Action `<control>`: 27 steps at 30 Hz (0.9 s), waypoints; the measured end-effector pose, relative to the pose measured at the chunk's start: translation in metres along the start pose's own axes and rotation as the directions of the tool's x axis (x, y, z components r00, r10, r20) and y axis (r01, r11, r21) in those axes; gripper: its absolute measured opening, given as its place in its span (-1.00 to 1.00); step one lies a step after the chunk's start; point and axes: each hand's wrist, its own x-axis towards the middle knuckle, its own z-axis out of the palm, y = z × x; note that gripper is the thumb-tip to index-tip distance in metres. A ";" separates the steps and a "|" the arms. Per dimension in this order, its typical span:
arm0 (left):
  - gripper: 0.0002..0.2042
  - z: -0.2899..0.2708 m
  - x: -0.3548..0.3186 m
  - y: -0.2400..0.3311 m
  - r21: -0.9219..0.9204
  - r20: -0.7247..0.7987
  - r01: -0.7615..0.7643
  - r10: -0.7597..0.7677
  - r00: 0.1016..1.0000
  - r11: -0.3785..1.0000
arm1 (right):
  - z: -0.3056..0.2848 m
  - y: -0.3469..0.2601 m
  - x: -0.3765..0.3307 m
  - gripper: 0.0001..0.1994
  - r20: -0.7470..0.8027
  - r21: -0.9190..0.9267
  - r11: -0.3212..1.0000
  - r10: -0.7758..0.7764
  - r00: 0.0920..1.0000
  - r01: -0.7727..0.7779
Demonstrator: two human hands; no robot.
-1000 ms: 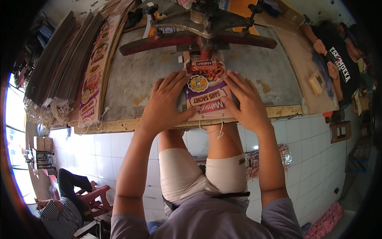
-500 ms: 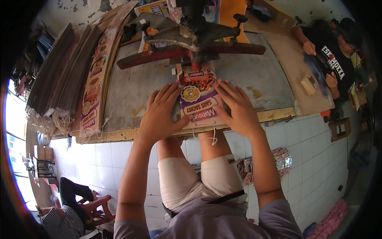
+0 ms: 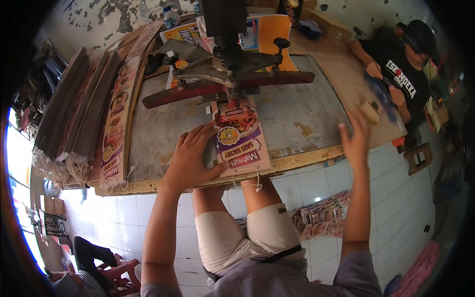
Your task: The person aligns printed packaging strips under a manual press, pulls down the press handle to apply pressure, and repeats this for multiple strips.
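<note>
The printed paper strip [image 3: 241, 141] lies flat on the grey table [image 3: 307, 116], right beside the left hand [image 3: 190, 158]. Its far end goes under the red bar [image 3: 227, 86] of the machine, so that end is hidden. The left hand is open and presses on the strip's edge. The right hand [image 3: 356, 141] is open, up off the table, holding nothing.

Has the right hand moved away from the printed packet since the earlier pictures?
Yes. The right hand left the printed packet and moved right along the table edge.
</note>
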 end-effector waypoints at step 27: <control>-0.05 -0.002 -0.006 -0.011 0.021 0.045 -0.001 0.000 0.999 1.000 | -0.047 0.046 0.018 -0.70 0.176 0.343 0.939 -0.064 0.982 0.000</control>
